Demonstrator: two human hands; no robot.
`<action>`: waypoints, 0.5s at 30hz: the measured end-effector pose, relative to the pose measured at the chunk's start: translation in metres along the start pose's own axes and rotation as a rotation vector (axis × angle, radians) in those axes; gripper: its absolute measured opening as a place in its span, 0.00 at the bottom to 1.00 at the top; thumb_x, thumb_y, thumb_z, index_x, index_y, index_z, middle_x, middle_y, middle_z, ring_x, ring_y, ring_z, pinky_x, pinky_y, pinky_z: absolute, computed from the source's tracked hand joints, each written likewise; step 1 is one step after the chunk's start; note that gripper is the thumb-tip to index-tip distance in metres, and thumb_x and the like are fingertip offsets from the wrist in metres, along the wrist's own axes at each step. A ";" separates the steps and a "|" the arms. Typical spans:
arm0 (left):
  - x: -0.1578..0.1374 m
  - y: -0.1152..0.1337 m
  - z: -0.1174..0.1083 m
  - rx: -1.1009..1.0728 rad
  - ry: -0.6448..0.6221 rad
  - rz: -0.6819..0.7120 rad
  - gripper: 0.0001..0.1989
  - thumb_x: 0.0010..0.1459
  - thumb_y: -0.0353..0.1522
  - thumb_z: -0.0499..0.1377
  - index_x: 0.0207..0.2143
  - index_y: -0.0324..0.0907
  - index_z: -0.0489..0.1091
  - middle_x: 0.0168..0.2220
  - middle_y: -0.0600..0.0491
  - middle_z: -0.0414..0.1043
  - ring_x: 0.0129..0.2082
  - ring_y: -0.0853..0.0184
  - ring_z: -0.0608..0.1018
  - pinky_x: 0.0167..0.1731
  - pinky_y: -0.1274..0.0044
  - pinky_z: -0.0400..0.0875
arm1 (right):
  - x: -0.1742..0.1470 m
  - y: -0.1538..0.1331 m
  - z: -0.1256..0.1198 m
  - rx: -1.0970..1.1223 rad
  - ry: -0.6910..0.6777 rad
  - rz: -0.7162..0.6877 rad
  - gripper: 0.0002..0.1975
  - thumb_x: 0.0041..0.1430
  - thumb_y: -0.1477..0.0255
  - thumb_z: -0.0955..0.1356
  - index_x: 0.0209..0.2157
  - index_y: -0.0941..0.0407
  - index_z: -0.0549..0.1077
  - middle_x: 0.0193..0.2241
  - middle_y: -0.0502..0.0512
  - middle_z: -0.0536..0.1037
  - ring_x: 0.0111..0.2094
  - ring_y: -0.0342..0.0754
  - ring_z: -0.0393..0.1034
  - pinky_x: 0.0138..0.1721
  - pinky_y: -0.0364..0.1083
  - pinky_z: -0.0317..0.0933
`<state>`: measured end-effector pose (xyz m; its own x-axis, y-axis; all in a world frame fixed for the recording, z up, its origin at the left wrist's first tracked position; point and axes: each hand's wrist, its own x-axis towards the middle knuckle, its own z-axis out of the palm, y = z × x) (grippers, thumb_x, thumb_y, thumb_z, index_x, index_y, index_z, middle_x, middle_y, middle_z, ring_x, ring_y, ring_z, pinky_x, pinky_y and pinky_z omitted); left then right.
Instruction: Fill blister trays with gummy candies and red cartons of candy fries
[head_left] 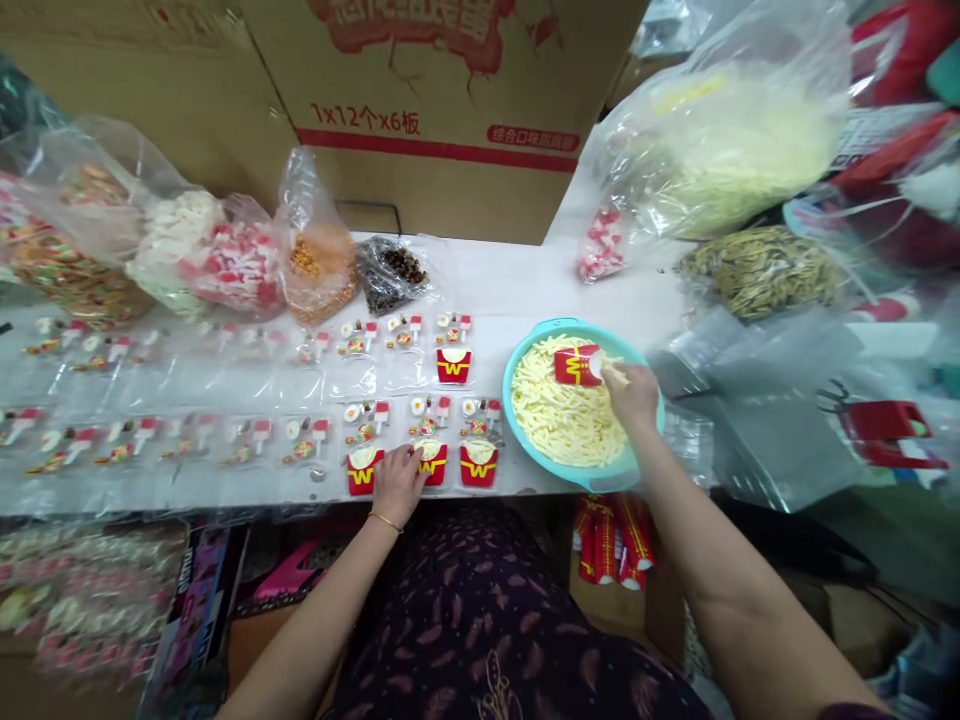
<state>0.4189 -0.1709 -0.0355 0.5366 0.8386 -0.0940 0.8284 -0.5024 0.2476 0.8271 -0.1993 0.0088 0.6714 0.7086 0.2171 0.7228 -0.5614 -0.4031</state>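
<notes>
My left hand (399, 482) is at the table's front edge, its fingers closed at the side of a small red fry carton (433, 466) with a yellow mark. Matching cartons lie on either side, one on the left (361, 474) and one on the right (478, 466). My right hand (634, 398) is over a light blue basin (511, 425) full of pale yellow toy fries (559, 430). Its fingers pinch a few fries at the mouth of another red carton (574, 366), which lies on the heap.
Rows of clear bags with tiny toy foods (302, 440) cover the table's left side. Behind them stand bags of small pieces (319, 275) and a large cardboard box (435, 190). Bagged fries (720, 150) and stacked clear sleeves (757, 430) are on the right.
</notes>
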 end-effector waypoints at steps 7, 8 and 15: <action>0.033 0.064 -0.039 -0.267 0.134 0.128 0.18 0.55 0.38 0.51 0.47 0.43 0.62 0.46 0.46 0.65 0.47 0.59 0.66 0.44 0.67 0.60 | 0.003 -0.027 0.001 0.178 -0.314 0.142 0.14 0.47 0.64 0.64 0.25 0.60 0.75 0.23 0.54 0.74 0.25 0.45 0.65 0.27 0.43 0.55; 0.037 0.078 -0.045 -0.300 0.142 0.167 0.21 0.53 0.39 0.52 0.50 0.42 0.60 0.48 0.45 0.64 0.49 0.58 0.65 0.46 0.66 0.59 | -0.009 -0.037 -0.010 0.198 -0.333 0.080 0.14 0.47 0.64 0.64 0.24 0.60 0.74 0.23 0.54 0.74 0.25 0.45 0.65 0.27 0.43 0.55; 0.034 0.151 -0.044 -0.454 -0.070 0.333 0.44 0.46 0.41 0.59 0.58 0.38 0.37 0.55 0.37 0.52 0.54 0.52 0.59 0.47 0.60 0.59 | -0.127 -0.081 -0.058 0.369 -0.714 -0.254 0.15 0.52 0.64 0.61 0.18 0.55 0.69 0.18 0.50 0.70 0.22 0.44 0.64 0.25 0.42 0.56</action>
<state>0.5551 -0.2094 0.0409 0.7794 0.6265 -0.0001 0.4689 -0.5832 0.6634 0.6927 -0.2684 0.0656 0.1414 0.9643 -0.2238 0.6545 -0.2607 -0.7097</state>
